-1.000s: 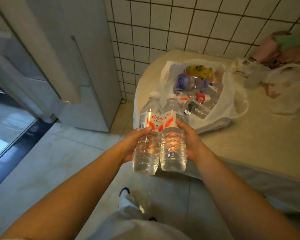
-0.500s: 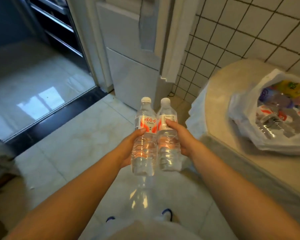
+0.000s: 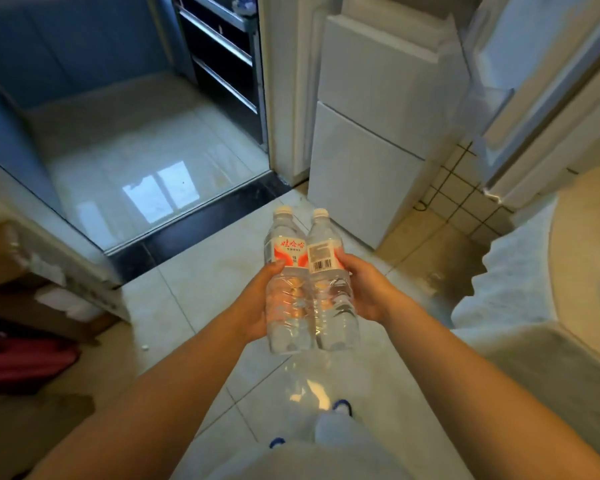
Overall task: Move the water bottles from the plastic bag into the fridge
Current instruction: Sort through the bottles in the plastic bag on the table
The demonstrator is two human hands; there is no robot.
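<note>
left hand (image 3: 257, 303) gripped left bottle (image 3: 286, 282) | right hand (image 3: 364, 292) gripped right bottle (image 3: 329, 282) | bottles touching, near-upright, caps above fingers

two clear water bottles (image 3: 309, 282) with white caps and red-and-white labels are standing upright side by side, touching, in mid-air above the floor tiles. the white fridge (image 3: 371, 133) is standing far beyond them, slightly right.
</note>
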